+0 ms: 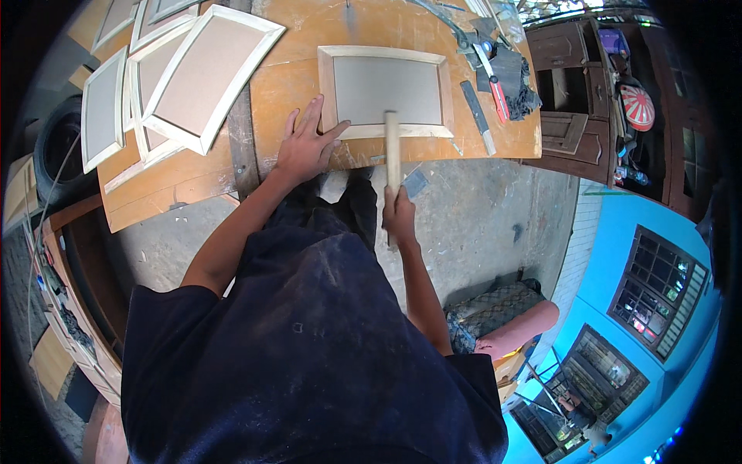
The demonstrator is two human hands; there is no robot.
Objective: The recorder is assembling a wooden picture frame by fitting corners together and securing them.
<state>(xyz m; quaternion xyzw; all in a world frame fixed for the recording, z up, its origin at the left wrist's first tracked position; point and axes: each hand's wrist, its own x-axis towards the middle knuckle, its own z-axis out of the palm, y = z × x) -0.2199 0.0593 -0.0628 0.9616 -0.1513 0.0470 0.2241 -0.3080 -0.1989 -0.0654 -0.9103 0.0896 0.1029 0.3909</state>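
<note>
Head view: framed panel (389,90) lies flat on the orange workbench (294,85), near its front edge. I see my left hand (307,147) spread flat, fingers open, pressing the panel's lower left corner and the bench beside it; it grips nothing. My right hand (399,216) is closed around the lower end of a wooden handle (392,151), which stands up across the panel's bottom rail; the tool's head I can't make out. Left of the panel, a stack of similar framed panels (174,73) overlaps on a second board. Right of it, a red-handled tool (497,89) and dark rag (519,81). Wooden cabinet (576,93) beyond the bench end.
</note>
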